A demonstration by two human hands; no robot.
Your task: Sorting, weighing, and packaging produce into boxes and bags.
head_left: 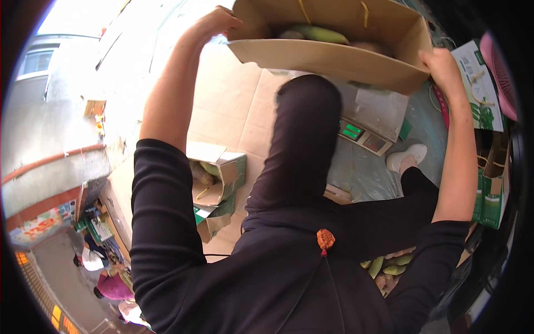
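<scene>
Both hands hold up an open cardboard gift box [328, 58] in front of me. My left hand [220, 21] grips its left end wall, and my right hand [442, 68] is closed on the right end. Yellow cord handles [365, 14] hang at the box's far inner side. Inside lies a long green vegetable [320, 34] that looks like corn in its husk, beside brownish produce too shadowed to name. Beneath the box stands a digital scale [364, 135] with a lit green display and a flat metal plate.
Another open box [222, 172] with similar produce is beside my raised knee, on flattened cardboard [222, 100]. More green produce [384, 270] lies under my right arm. Printed green-and-white boxes [489, 189] and a pink plastic piece [498, 78] are at the right. People [114, 284] are at lower left.
</scene>
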